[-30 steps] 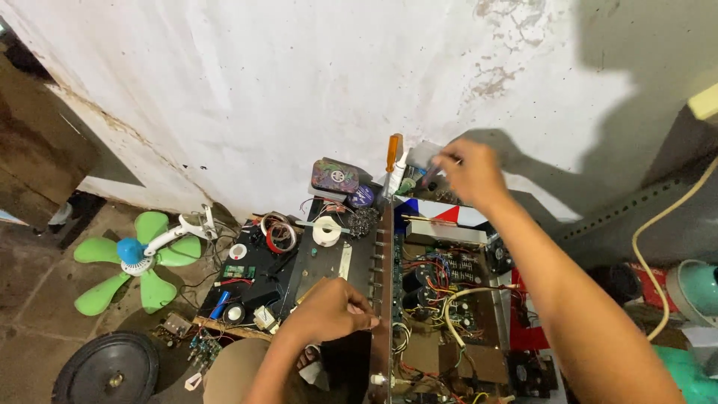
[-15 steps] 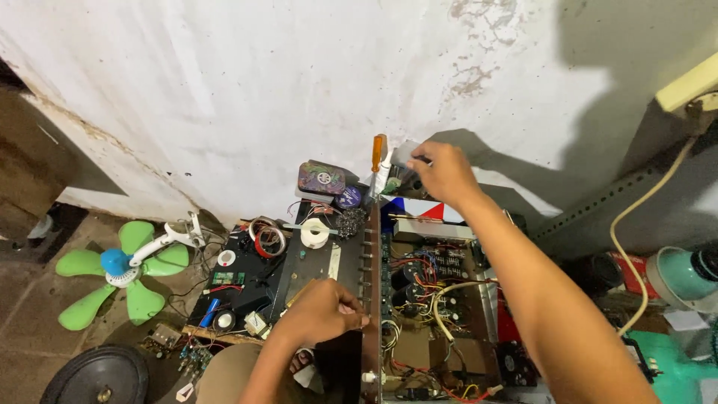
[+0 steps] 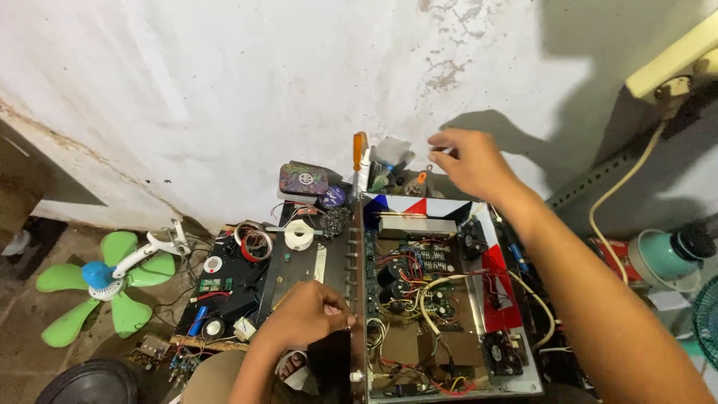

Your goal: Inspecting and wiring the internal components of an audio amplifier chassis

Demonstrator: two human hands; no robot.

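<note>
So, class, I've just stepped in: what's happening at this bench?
A person works over an opened amplifier chassis full of wiring. The left hand pinches the knobs on its front panel. The right hand reaches toward the tool holder by the wall, beside an orange-handled screwdriver. Whether it holds anything is unclear.

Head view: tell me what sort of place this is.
Probably an informal electronics repair spot on the floor: an opened amplifier chassis full of wiring, loose circuit boards, a screwdriver, and a green fan blade.
</note>
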